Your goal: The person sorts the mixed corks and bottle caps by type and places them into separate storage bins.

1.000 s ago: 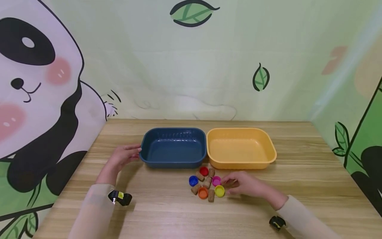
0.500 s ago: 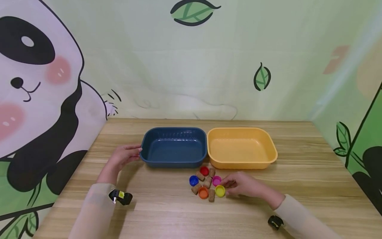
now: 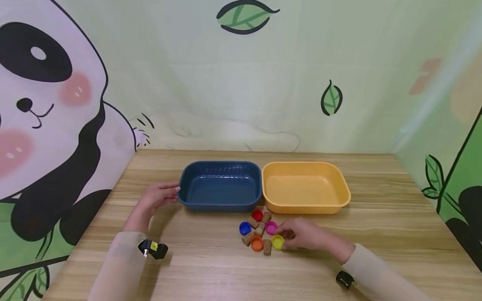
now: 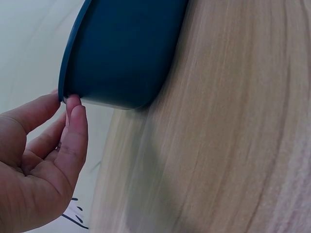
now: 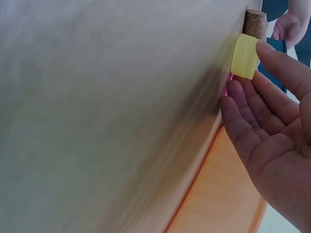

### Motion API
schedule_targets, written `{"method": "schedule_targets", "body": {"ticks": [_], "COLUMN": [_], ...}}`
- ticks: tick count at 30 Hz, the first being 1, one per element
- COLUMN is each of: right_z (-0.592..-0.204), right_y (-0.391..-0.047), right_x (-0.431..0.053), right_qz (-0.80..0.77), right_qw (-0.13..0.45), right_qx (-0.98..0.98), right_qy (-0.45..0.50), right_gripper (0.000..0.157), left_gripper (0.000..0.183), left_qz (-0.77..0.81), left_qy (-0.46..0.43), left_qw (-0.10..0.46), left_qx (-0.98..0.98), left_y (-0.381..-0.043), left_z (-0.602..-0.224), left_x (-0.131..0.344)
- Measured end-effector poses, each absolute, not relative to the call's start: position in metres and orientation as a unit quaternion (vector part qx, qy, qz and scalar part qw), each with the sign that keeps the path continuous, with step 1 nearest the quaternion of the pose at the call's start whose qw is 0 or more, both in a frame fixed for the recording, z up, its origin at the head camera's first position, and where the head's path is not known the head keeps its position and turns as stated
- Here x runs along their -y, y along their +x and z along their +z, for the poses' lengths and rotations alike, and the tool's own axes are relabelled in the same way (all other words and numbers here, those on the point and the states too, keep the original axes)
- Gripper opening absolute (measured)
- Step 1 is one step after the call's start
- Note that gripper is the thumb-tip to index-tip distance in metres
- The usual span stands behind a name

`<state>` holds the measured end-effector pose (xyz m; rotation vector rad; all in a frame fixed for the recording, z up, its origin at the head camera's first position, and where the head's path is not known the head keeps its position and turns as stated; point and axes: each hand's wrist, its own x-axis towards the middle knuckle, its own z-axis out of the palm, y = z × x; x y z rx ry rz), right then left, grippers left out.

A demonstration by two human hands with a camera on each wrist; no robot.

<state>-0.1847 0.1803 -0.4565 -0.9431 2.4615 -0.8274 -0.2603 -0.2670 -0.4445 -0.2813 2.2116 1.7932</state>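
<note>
Pinching the yellow cap [image 3: 278, 242] between thumb and fingertips, the right hand [image 3: 303, 234] has it at the pile's 4 o'clock edge; whether it is raised off the wooden table [image 3: 211, 267] I cannot tell. From it, the magenta cap [image 3: 271, 228] sits at 11 o'clock, close to the fingers, a cork [image 3: 267, 247] at 8, the orange cap [image 3: 257, 244] at 9 and the blue cap [image 3: 245, 228] at 10. The yellow tray [image 3: 306, 209] stands at 1 o'clock, just beside the navy tray [image 3: 218, 207]. The left hand [image 3: 156, 196], fingers extended and apart, touches the navy tray's rim at 9 o'clock.
</note>
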Motion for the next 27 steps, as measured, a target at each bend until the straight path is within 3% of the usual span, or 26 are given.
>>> {"method": "schedule_targets", "body": {"ticks": [20, 27], "right_z": [-0.4598, -0.4565], "right_y": [-0.1877, -0.1883], "right_x": [-0.1795, -0.1794], "right_qz": [-0.274, -0.285], "right_qw": [0.165, 0.185], "right_qx": [-0.871, -0.871], "right_qy": [-0.372, -0.356], "right_gripper": [0.035, 0.034], "left_gripper": [0.053, 0.052], "left_qz": [0.635, 0.638], "left_qy": [-0.133, -0.132], "left_qw": [0.148, 0.145], "left_qx": [-0.746, -0.745], "left_y": [-0.2608, -0.2605], "left_z": [-0.4444, -0.4445], "left_x": [0.2660, 0.2662]}}
